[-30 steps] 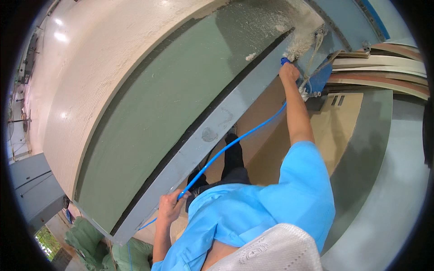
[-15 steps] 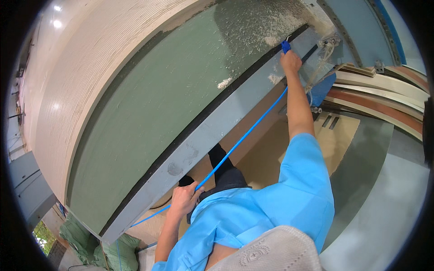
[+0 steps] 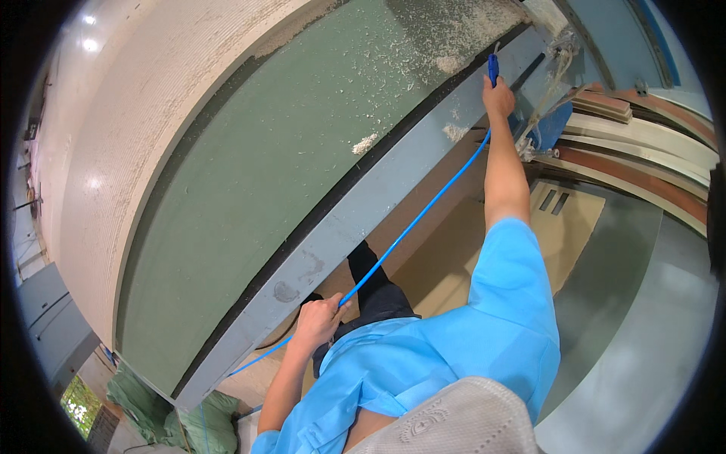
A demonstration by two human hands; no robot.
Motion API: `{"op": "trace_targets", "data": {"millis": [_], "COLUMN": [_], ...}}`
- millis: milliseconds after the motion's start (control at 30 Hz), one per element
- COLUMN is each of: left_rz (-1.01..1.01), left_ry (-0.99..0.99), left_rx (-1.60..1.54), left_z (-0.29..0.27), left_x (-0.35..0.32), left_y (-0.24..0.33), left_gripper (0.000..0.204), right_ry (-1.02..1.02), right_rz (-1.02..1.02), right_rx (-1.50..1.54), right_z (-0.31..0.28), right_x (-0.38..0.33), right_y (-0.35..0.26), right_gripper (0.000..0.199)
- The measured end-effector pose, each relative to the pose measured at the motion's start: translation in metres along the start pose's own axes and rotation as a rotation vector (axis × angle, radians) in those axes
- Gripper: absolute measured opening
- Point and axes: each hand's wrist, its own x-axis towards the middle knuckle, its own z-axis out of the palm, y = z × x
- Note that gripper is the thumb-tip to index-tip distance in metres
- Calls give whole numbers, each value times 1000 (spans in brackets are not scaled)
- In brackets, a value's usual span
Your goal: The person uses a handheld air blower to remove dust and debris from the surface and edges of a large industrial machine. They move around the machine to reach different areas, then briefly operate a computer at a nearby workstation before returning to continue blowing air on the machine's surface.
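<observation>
A slim blue nozzle (image 3: 493, 69) with a thin metal tip is held in the right hand (image 3: 498, 98), its fingers closed around the body, above the grey rail and near the black strip at its far end. A smooth, flexible blue hose (image 3: 423, 212) is gripped by the left hand (image 3: 318, 321) near the waist, and is drawn in a shallow curve up to the right wrist.

The matt green surface (image 3: 265, 181) is bordered by a finely ribbed, curved cream panel (image 3: 136, 136) and a narrow black strip (image 3: 333, 185). The strip is backed by a flat, scuffed grey rail (image 3: 378, 204). Coarse white shavings (image 3: 365, 144) are scattered over the green surface and clumped beside the strip; a smaller heap is noted on the rail. Long, bowed strips (image 3: 643, 151) in cream and reddish brown are stacked at right.

Compared with one second earlier, the dense pile at the rail's far end has been reduced, a dark slot has been exposed there, and the shavings have been spread more widely.
</observation>
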Motion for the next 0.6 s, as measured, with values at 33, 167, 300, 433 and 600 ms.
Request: {"op": "trace_targets", "data": {"millis": [33,167,300,433,600], "left_rz": [-23,-24,-58,-165,-215], "left_ry": [-28,-43,-13,70,95], "left_rx": [3,-1,-44,18,68], "left_z": [0,0,-4,-9,-13], "left_x": [0,-7,-26,-55,-92], "left_y": [-2,-10,-22,-40,-63], "left_gripper": [34,31,30,33,36], "right_ry": [21,5,22,-184,-365], "right_rz": [-26,-126,-59,-268,-814], "right_rx": [115,414,134,183,164], "right_z": [-2,-19,-46,-69,-72], "right_x": [-3,-22,-71,-178,-329], "right_y": [0,-15,-52,-102,-133], "right_gripper": [42,44,46,56,62]}}
